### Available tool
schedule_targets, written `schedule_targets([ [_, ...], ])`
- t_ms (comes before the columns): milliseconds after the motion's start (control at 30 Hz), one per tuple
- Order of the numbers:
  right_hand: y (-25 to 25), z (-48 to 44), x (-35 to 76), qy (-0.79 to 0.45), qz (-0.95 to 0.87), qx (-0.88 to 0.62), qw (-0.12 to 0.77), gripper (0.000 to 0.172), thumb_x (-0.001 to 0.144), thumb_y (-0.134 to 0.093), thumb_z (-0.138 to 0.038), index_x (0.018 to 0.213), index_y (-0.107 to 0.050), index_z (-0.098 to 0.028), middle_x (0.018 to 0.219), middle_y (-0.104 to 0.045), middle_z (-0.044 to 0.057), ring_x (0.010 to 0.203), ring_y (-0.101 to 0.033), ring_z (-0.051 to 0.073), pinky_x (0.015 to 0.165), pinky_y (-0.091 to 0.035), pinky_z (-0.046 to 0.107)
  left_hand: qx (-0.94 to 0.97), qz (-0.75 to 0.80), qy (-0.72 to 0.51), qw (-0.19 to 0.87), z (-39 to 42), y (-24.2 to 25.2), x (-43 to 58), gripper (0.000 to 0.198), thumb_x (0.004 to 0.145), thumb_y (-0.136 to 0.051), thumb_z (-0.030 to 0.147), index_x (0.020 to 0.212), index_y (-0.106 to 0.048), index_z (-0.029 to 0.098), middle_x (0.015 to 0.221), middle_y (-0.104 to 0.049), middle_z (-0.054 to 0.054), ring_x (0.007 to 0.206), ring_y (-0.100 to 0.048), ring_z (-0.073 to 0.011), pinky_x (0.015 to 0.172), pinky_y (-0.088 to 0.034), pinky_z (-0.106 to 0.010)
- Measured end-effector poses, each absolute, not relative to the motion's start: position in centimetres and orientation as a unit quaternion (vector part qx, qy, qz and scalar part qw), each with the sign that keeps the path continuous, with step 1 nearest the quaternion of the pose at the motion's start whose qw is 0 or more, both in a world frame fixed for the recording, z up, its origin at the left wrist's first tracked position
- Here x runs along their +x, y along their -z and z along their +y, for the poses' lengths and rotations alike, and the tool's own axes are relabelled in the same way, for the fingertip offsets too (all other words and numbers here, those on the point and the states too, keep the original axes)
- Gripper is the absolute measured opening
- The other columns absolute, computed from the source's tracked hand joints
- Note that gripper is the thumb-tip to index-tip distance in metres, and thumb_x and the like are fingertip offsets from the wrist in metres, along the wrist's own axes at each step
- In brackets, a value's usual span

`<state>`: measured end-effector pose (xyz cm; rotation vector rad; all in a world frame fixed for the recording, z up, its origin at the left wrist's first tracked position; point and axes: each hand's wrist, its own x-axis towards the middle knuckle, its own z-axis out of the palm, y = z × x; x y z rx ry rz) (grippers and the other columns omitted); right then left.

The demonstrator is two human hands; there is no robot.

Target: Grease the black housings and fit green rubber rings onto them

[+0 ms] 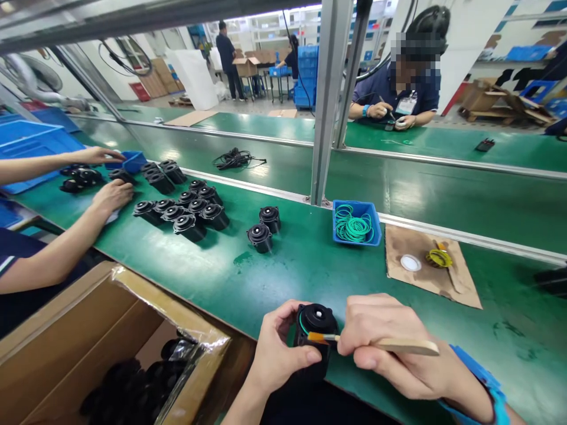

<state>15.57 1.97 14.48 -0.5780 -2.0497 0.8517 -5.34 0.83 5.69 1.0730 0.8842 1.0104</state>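
My left hand wraps round a black motor-like housing at the bench's near edge, its thumb across the front. A green rubber ring sits around the raised round top of this part. Between the fingers of my right hand is a small brush with a pale wooden handle. Its orange bristles touch or nearly touch the housing just below the green ring. A blue band circles my right wrist. Farther up the bench stand two similar black housings.
A blue bin holds green rings. Beside it, cardboard carries a white lid and a yellow-rimmed pot. More housings stand to the left, near a co-worker's hands. An open carton fills the lower left; a metal post rises beyond.
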Motion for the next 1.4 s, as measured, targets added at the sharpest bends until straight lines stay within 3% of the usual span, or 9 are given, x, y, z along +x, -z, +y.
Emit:
schedule_targets([
  [100, -14.7, 1.9, 16.3, -0.329, -0.809, -0.256, 0.414, 0.039, 0.108, -0.039, -0.036, 0.080, -0.060, -0.019, 0.063, -0.055, -0.001, 0.057, -0.046, 0.012, 0.056, -0.036, 0.026, 0.455, 0.386, -0.440, 0.671, 0.7, -5.4, -5.4, 0.066, 0.047, -0.095, 0.054, 0.096, -0.074, 0.015, 0.088, -0.073, -0.005, 0.083, -0.063, -0.0183, 0.077, -0.048, -0.022],
  [267, -14.4, 1.5, 16.8, -0.339, -0.752, -0.271, 0.496, 0.033, 0.107, -0.043, -0.039, 0.089, -0.063, -0.020, 0.067, -0.058, -0.001, 0.060, -0.051, 0.013, 0.058, -0.039, 0.026, 0.448, 0.377, -0.438, 0.682, 0.6, -5.2, -5.3, 0.070, 0.045, -0.096, 0.054, 0.099, -0.074, 0.016, 0.092, -0.073, -0.005, 0.086, -0.064, -0.0192, 0.079, -0.048, -0.023],
  [533, -15.3, 1.7, 15.5, -0.293, -0.853, -0.216, 0.373, 0.040, 0.109, -0.033, -0.036, 0.082, -0.057, -0.020, 0.064, -0.056, -0.001, 0.057, -0.048, 0.013, 0.055, -0.037, 0.028, 0.505, 0.396, -0.459, 0.614, 0.6, -5.8, -5.2, 0.069, 0.044, -0.096, 0.052, 0.099, -0.075, 0.017, 0.092, -0.072, -0.005, 0.085, -0.064, -0.0192, 0.078, -0.050, -0.023],
  [633, -15.2, 1.5, 16.6, -0.284, -0.838, -0.247, 0.395, 0.038, 0.109, -0.033, -0.035, 0.082, -0.056, -0.021, 0.061, -0.052, -0.001, 0.055, -0.047, 0.014, 0.054, -0.034, 0.029, 0.517, 0.397, -0.468, 0.596, 0.6, -5.6, -5.2, 0.070, 0.045, -0.095, 0.055, 0.101, -0.074, 0.019, 0.095, -0.074, -0.006, 0.088, -0.067, -0.0205, 0.080, -0.052, -0.024],
  [833, -13.3, 1.1, 18.1, -0.259, -0.682, -0.335, 0.596, 0.028, 0.107, -0.042, -0.033, 0.096, -0.065, -0.021, 0.069, -0.053, 0.000, 0.062, -0.048, 0.015, 0.060, -0.039, 0.031, 0.609, 0.396, -0.535, 0.431, 0.8, -5.5, -5.4, 0.071, 0.046, -0.092, 0.058, 0.105, -0.073, 0.025, 0.100, -0.074, -0.005, 0.093, -0.071, -0.0221, 0.084, -0.057, -0.027],
  [1067, -13.6, 1.1, 17.5, -0.222, -0.697, -0.374, 0.570, 0.023, 0.105, -0.044, -0.025, 0.093, -0.065, -0.022, 0.072, -0.059, 0.000, 0.061, -0.052, 0.014, 0.057, -0.042, 0.028, 0.717, 0.336, -0.550, 0.264, 1.0, -5.4, -5.7, 0.071, 0.057, -0.091, 0.050, 0.118, -0.066, 0.023, 0.103, -0.076, -0.008, 0.099, -0.072, -0.0232, 0.093, -0.058, -0.032],
  [1233, -13.7, 1.3, 18.0, -0.161, -0.688, -0.397, 0.586, 0.020, 0.104, -0.048, -0.024, 0.104, -0.068, -0.022, 0.078, -0.063, 0.001, 0.067, -0.059, 0.016, 0.063, -0.046, 0.030, 0.706, 0.361, -0.545, 0.270, 1.2, -5.4, -5.6, 0.068, 0.059, -0.088, 0.055, 0.116, -0.068, 0.023, 0.101, -0.076, -0.008, 0.095, -0.073, -0.0230, 0.086, -0.060, -0.030],
  [1400, -13.5, 1.3, 18.2, -0.131, -0.643, -0.390, 0.646, 0.022, 0.104, -0.052, -0.027, 0.116, -0.069, -0.025, 0.091, -0.072, 0.004, 0.080, -0.067, 0.020, 0.071, -0.052, 0.033, 0.636, 0.408, -0.524, 0.393, 0.9, -5.0, -5.8, 0.070, 0.051, -0.092, 0.055, 0.111, -0.073, 0.023, 0.106, -0.075, -0.010, 0.101, -0.071, -0.0281, 0.091, -0.058, -0.034],
])
